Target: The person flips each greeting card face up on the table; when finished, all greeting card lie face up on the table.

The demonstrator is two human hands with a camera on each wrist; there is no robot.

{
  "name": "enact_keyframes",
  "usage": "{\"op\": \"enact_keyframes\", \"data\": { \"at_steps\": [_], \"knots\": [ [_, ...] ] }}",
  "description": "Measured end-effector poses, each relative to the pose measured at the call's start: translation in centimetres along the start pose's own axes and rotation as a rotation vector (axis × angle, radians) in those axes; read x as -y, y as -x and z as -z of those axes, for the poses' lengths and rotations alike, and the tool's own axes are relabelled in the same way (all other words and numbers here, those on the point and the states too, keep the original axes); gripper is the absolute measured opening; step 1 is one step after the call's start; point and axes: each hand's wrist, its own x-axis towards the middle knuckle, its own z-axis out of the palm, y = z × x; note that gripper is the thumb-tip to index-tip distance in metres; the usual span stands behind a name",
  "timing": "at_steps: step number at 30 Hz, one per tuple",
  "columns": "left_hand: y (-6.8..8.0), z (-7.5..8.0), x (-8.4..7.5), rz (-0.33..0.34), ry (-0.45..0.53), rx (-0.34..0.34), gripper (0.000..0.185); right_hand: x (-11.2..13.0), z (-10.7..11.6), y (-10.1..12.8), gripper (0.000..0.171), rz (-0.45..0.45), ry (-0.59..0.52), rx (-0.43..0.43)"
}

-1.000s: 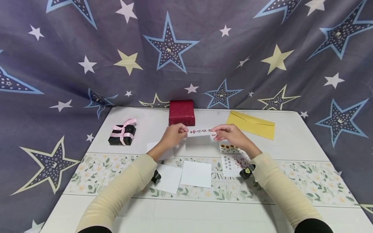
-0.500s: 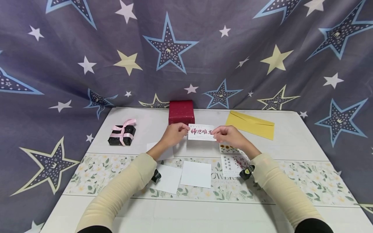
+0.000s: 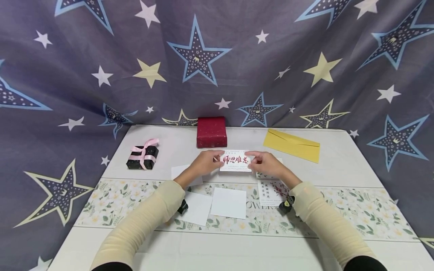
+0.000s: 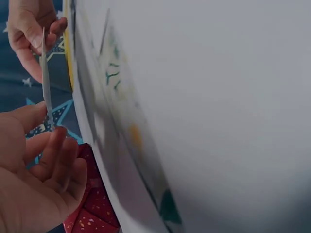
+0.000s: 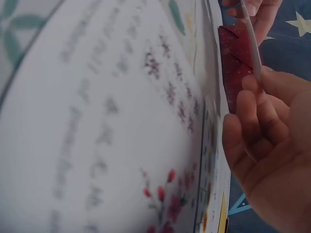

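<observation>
A white card (image 3: 235, 167) with large red Chinese characters is held up above the table, its printed face toward the head view. Its left edge is pinched between thumb and fingers of my left hand (image 3: 204, 162). On the other side my right hand (image 3: 268, 164) pinches the right edge the same way. Edge-on, the thin card (image 4: 46, 77) spans both hands in the left wrist view. Below my right wrist lies a card with characters and red blossoms (image 3: 269, 192); a sunflower card (image 3: 264, 175) behind it is mostly covered by the right hand.
Several blank white cards, such as a square one (image 3: 228, 203) and another (image 3: 194, 207), lie at the front. A red box (image 3: 211, 132) stands at the back, a yellow envelope (image 3: 291, 145) right of it. Far left sits a black gift box (image 3: 142, 157) with pink ribbon.
From nearly edge-on, the card has tilted so its printed face shows fully in the head view. Both hands have turned with it and come slightly lower and nearer.
</observation>
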Motion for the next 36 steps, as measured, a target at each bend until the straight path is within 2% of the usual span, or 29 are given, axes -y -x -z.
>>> {"op": "enact_keyframes", "data": {
  "at_steps": [3, 8, 16, 29, 36],
  "knots": [
    [0.1, -0.5, 0.0, 0.019, -0.051, 0.041, 0.054, -0.3, -0.3, -0.1, 0.053, 0.002, 0.039, 0.026],
    [0.2, -1.0, -0.4, 0.048, -0.136, 0.089, 0.056, -0.4, -0.6, -0.2, 0.054, -0.042, 0.128, 0.061],
    [0.0, -1.6, -1.0, 0.079, -0.213, 0.093, 0.056, -0.3, -0.7, -0.5, 0.055, -0.064, 0.203, 0.092],
    [0.0, -2.0, -1.9, 0.118, -0.309, 0.100, 0.055, -0.4, -1.1, -0.6, 0.053, -0.066, 0.240, 0.093],
    [0.0, -2.0, -2.2, 0.080, -0.413, 0.106, 0.051, 0.0, -1.1, -0.5, 0.053, -0.069, 0.259, 0.097]
  ]
}}
